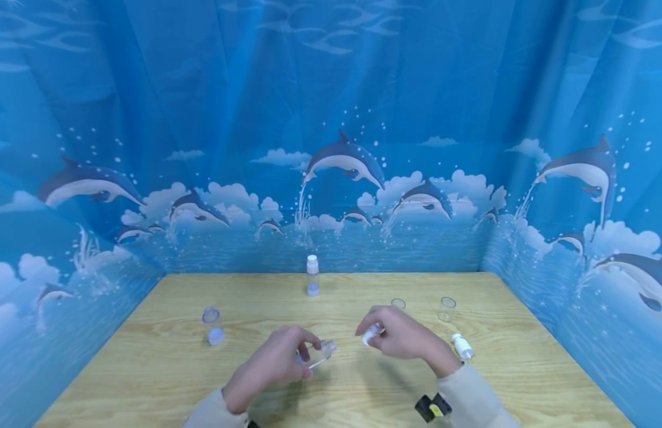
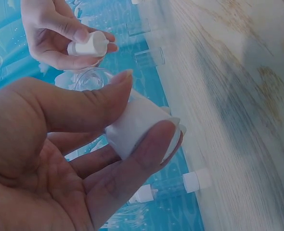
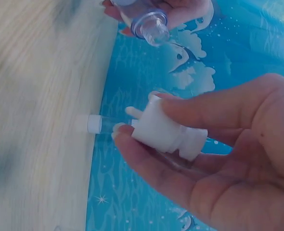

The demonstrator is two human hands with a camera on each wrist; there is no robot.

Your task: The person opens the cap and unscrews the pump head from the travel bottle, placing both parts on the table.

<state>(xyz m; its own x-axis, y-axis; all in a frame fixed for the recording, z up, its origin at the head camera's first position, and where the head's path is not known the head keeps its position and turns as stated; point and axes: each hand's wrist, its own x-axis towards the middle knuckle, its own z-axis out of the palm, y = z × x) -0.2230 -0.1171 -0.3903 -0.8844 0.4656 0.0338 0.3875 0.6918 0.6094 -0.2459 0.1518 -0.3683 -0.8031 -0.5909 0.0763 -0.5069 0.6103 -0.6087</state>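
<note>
My left hand [image 1: 279, 356] grips a clear bottle with a white base [image 2: 137, 125], thumb on one side and fingers on the other. The bottle lies tilted, its uncapped clear neck [image 3: 155, 32] towards the right hand. A white pump head [image 3: 157, 124] is pinched between the thumb and fingers of my right hand [image 1: 400, 334]. Its short stem points out past the fingertips in the right wrist view. A gap separates the pump head from the bottle neck. Both hands are raised over the front half of the table.
A bottle with a white top [image 1: 312, 276] stands at the table's back middle. Another clear bottle [image 1: 213, 327], without a pump head, is at the left. Clear caps, one behind the right hand and one [image 1: 446, 310] farther right, stand near a loose white pump head [image 1: 462, 346].
</note>
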